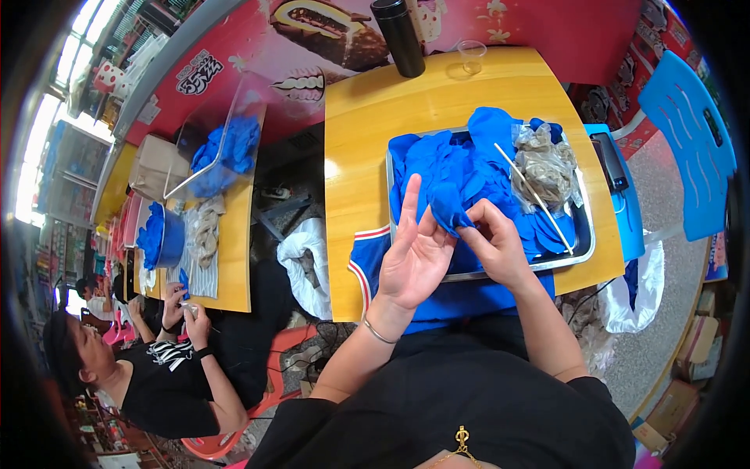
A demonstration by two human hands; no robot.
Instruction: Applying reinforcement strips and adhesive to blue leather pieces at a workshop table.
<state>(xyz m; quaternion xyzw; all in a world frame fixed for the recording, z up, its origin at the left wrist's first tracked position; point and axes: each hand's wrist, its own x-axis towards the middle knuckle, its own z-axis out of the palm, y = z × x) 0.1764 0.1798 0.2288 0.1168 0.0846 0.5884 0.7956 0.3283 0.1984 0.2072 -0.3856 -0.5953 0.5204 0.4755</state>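
In front of me a small piece of thin blue material (448,208), which looks like fabric, is between my two hands. My left hand (414,262) is palm up, its index finger stretched out; its other fingers bend to the blue piece, which partly covers their tips. Thumb and fingers of my right hand (498,244) pinch the lower right edge of the same piece. Beneath and behind both hands, a metal tray (476,273) is heaped with similar blue pieces (492,129). A clear bag of beige, crumpled material (544,168) lies on the heap's right, with a thin pale stick (533,195) across it.
The tray stands on a yellow wooden table (355,117) with a black bottle (398,39) and clear cup (472,56) at its back. Blue cloth with striped trim (367,266) lies at the near left. Right is a blue chair (691,148); left, a co-worker (148,383) works at another table.
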